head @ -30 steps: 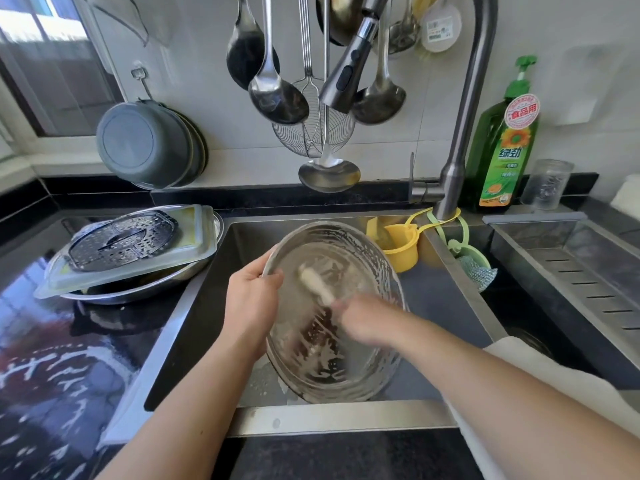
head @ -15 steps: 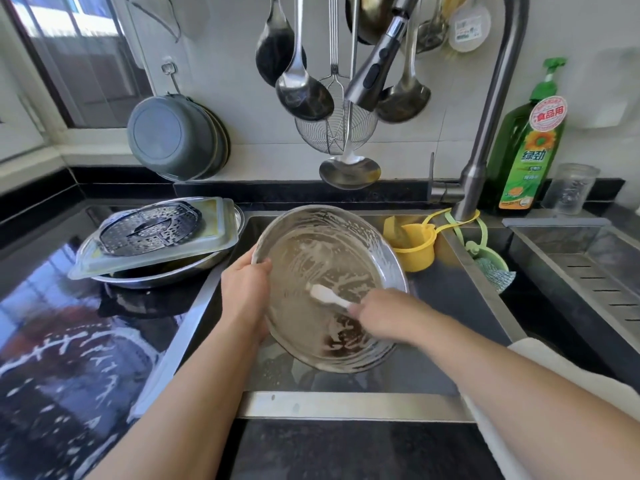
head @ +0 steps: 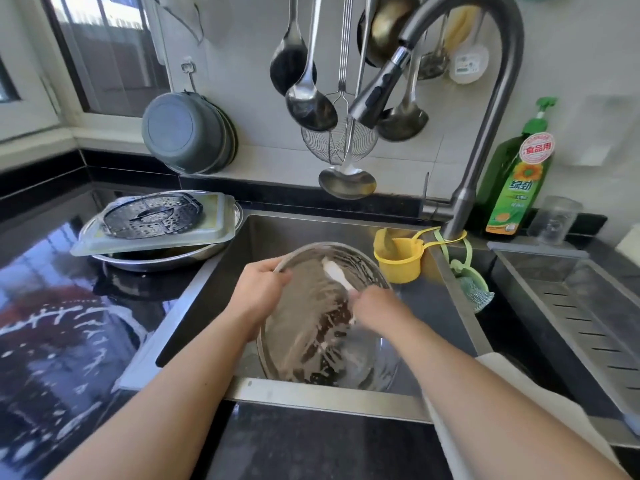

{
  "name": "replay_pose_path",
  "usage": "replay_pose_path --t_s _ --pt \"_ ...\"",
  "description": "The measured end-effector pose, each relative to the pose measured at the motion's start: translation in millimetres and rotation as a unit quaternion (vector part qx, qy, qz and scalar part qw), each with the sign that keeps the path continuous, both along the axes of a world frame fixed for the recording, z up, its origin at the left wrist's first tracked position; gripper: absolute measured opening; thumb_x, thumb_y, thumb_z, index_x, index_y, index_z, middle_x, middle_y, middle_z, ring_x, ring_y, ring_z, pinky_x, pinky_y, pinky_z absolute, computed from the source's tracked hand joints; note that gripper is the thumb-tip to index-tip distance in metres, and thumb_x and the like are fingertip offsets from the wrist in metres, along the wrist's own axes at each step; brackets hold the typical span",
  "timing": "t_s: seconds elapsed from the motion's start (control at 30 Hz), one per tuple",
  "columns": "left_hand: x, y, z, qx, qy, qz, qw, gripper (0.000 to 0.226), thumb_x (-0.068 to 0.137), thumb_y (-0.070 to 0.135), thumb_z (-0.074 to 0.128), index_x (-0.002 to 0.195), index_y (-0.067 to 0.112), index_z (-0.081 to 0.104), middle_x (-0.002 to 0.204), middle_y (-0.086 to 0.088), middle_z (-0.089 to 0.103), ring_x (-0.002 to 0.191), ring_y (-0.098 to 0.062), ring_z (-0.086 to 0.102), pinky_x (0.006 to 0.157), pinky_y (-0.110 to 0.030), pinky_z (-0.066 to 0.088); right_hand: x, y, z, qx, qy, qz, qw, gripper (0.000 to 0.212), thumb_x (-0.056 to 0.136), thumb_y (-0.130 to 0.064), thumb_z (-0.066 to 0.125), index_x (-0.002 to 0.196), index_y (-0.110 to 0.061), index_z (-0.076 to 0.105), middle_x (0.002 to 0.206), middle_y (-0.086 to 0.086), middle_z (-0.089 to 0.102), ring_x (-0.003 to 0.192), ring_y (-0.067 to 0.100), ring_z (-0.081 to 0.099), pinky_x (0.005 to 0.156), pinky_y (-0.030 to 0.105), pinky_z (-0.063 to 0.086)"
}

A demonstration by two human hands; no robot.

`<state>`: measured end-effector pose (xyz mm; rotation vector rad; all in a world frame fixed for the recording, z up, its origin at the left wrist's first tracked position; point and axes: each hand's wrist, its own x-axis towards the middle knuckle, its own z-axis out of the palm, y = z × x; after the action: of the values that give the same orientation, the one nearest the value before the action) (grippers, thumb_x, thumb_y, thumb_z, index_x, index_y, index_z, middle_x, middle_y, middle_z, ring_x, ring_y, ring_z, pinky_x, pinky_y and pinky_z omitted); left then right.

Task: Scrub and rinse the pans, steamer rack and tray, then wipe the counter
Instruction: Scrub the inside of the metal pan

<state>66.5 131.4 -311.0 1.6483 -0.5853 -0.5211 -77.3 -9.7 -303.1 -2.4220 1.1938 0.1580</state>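
My left hand [head: 258, 294] grips the soapy pan's [head: 311, 327] rim, tilted in the sink [head: 346, 230]; my right hand [head: 375, 308] grips the brush [head: 334, 273] — best scrub in overlapping circles

Round steel pan [head: 311, 327] tilted in sink [head: 277, 230], between my left hand [head: 258, 294] and right hand [head: 375, 308]. Perforated steamer rack [head: 152, 216] on rectangular plastic tray [head: 214, 233], left on counter [head: 52, 323]. Green soap bottle [head: 516, 181] behind right.

The soapy pan [head: 325, 327] fills most of the sink [head: 214, 306]. Bare sink floor lies right of the pan; a yellow cup [head: 398, 259] hangs behind it, the faucet head [head: 379, 90] and ladles [head: 311, 98] overhead.
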Motion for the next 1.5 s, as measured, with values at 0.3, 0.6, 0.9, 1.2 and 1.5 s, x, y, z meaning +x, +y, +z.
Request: replay_pose_path --t_s 0.3,0.6,0.9,1.2,1.5 --pt "40 4 -24 0.101 0.084 0.17 0.977 0.029 0.089 0.004 0.048 0.101 0.012 0.073 0.104 -0.018 0.072 0.087 -0.034 0.065 0.078 -0.043 0.055 -28 -18 -12 0.146 0.002 -0.063 0.987 0.044 0.105 -0.046 0.036 0.085 -0.009 0.05 0.071 0.009 0.049 0.053 0.019 0.04 0.05 0.025 0.032" --pt "21 -2 -26 0.243 0.262 0.054 0.932 0.027 0.101 -0.002 0.034 0.108 0.0 0.061 0.096 -0.023 0.07 0.082 -0.041 0.069 0.047 -0.068 0.053 -27 -29 -21 0.227 -0.069 -0.09 0.967 0.045 0.104 -0.05 0.037 0.084 -0.013 0.051 0.069 0.004 0.044 0.05 0.016 0.031 0.048 0.023 0.024" --pt "21 3 -27 0.271 0.264 0.072 0.923 0.038 0.098 0.007 0.045 0.135 0.007 0.044 0.143 -0.019 0.044 0.129 -0.035 0.05 0.083 -0.064 0.056 -28 -25 -16 0.256 -0.082 -0.073 0.96 0.039 0.106 -0.046 0.04 0.087 -0.014 0.05 0.064 0.002 0.04 0.047 0.013 0.028 0.044 0.019 0.023" --pt "-2 0 -9 0.298 -0.181 0.046 0.936 0.029 0.09 0.017 0.045 0.1 0.018 0.073 0.099 -0.004 0.07 0.092 -0.032 0.068 0.08 -0.038 0.057 -21 -15 -8 0.168 -0.057 -0.011 0.984 0.038 0.106 -0.043 0.037 0.093 -0.012 0.054 0.073 0.009 0.053 0.052 0.02 0.042 0.046 0.021 0.032" --pt "39 74 86 0.225 -0.354 0.086 0.904 0.028 0.089 0.014 0.047 0.093 0.026 0.073 0.097 -0.002 0.074 0.089 -0.027 0.067 0.082 -0.037 0.056 25 39 77 0.056 -0.109 0.081 0.989 0.037 0.105 -0.029 0.034 0.073 -0.017 0.048 0.082 0.009 0.056 0.074 0.033 0.062 0.059 0.04 0.052"
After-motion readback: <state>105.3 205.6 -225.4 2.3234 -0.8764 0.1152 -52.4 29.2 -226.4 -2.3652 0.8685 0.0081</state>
